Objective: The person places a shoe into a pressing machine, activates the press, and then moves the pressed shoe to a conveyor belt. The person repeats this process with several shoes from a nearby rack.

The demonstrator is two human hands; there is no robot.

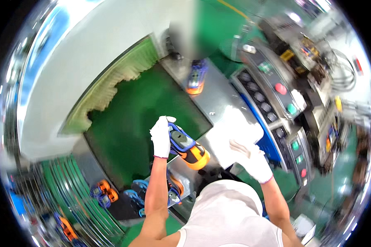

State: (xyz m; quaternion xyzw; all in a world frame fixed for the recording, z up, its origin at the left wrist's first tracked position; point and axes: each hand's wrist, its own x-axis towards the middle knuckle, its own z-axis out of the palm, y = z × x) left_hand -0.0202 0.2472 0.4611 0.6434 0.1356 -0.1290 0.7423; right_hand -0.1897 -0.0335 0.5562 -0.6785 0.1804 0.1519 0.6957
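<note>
My left hand (160, 138), in a white glove, grips a blue and orange shoe (198, 157) by its blue end. The shoe has a grey piece showing in its top opening, and its orange end points toward my body. It is held over the near edge of the green belt (132, 103). My right hand (251, 159), also gloved in white, is empty with fingers stretched out, above the shiny metal table (224, 123). A second blue and orange shoe (197, 78) stands on the far part of that table.
A white machine housing (95, 53) with a fringed curtain (111, 90) covers the belt's far side. Control panels (272, 82) with red and green buttons stand at right. More shoes (104, 192) lie at lower left beside metal rollers (70, 189), and others (138, 191) near my left forearm.
</note>
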